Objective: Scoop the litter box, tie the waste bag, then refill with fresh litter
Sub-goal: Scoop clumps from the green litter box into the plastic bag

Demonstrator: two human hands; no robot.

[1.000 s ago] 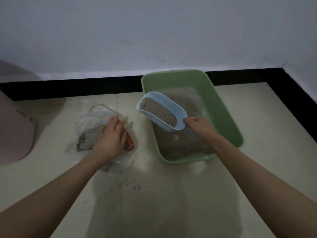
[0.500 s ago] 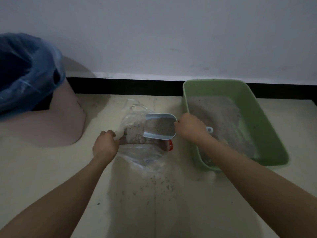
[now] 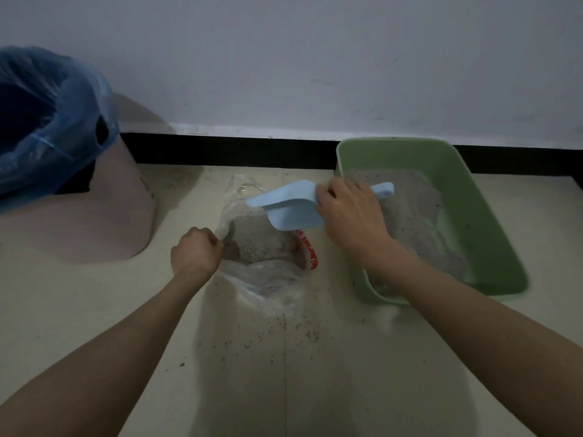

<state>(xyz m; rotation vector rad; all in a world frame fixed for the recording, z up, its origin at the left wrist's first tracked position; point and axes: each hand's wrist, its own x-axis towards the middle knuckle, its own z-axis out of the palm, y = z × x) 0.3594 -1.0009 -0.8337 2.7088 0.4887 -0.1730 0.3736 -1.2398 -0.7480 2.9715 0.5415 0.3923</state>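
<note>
The right hand (image 3: 350, 216) grips a blue scoop (image 3: 288, 205) by its handle, fingers wrapped round it, and holds it tipped mouth-down over a clear plastic bag (image 3: 262, 272). The left hand (image 3: 196, 250) pinches the bag's edge in a closed fist, holding the mouth open below the scoop. Grey litter lies in the bag. The green litter box (image 3: 473, 197) sits just right of the scooping hand. This looks like the emptying step; next, the scoop should return to the box. Half a second ago the scoop was level and full.
</note>
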